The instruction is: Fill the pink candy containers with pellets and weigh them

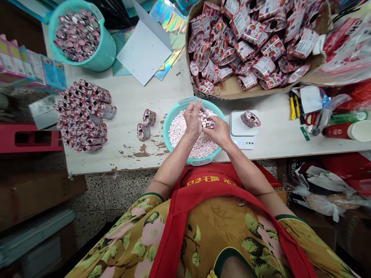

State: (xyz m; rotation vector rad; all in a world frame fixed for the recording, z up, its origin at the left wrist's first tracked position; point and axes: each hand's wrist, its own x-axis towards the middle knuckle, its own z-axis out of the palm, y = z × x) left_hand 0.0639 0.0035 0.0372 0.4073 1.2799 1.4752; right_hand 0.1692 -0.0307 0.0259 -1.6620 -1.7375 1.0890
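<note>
A turquoise basin [166, 133] full of small white candies [199, 148] sits in front of me. Over it, my right hand [218, 133] grips a small can [210, 124] printed in red. My left hand [193, 119] is closed beside the can's mouth, with white candies showing at its fingers; how many it holds is hidden. To the right of the basin a white digital scale [244, 143] carries one printed can [251, 119]. Two more printed cans [143, 132] stand left of the basin.
A cardboard box [226, 90] heaped with printed cans stands behind the basin. Many cans [84, 116] are grouped at the left, below a turquoise bucket [108, 50] of round lids. Knives [294, 106], a red cup [336, 131] and plastic bags [344, 58] lie at the right.
</note>
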